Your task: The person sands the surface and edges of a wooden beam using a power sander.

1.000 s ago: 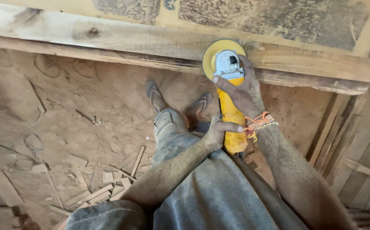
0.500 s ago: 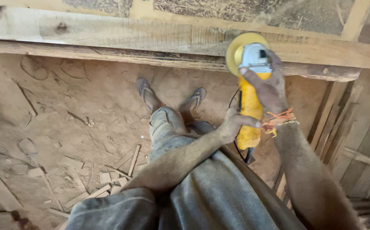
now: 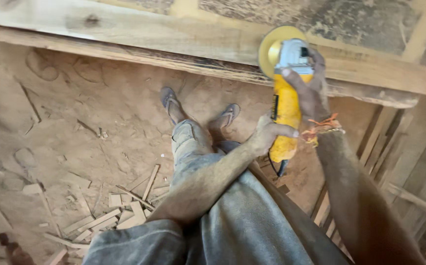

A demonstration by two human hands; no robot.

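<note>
A yellow angle grinder (image 3: 285, 110) with a grey head and a round yellow sanding disc (image 3: 272, 46) is pressed against the edge of a long wooden plank (image 3: 164, 37) that runs across the top. My right hand (image 3: 311, 91) grips the grinder's head near the disc. My left hand (image 3: 267, 133) wraps around the rear of the yellow body. An orange thread band sits on my right wrist. Dust covers both arms.
My sandalled feet (image 3: 173, 105) stand on a sawdust floor (image 3: 75, 127). Several wood offcuts (image 3: 119, 211) lie at lower left. Stacked timber strips (image 3: 399, 162) lean at the right. A dusty board (image 3: 321, 14) lies beyond the plank.
The grinder, held in both hands, has slid to the right along the plank's edge since a second ago, then held nearly still in the last half second.
</note>
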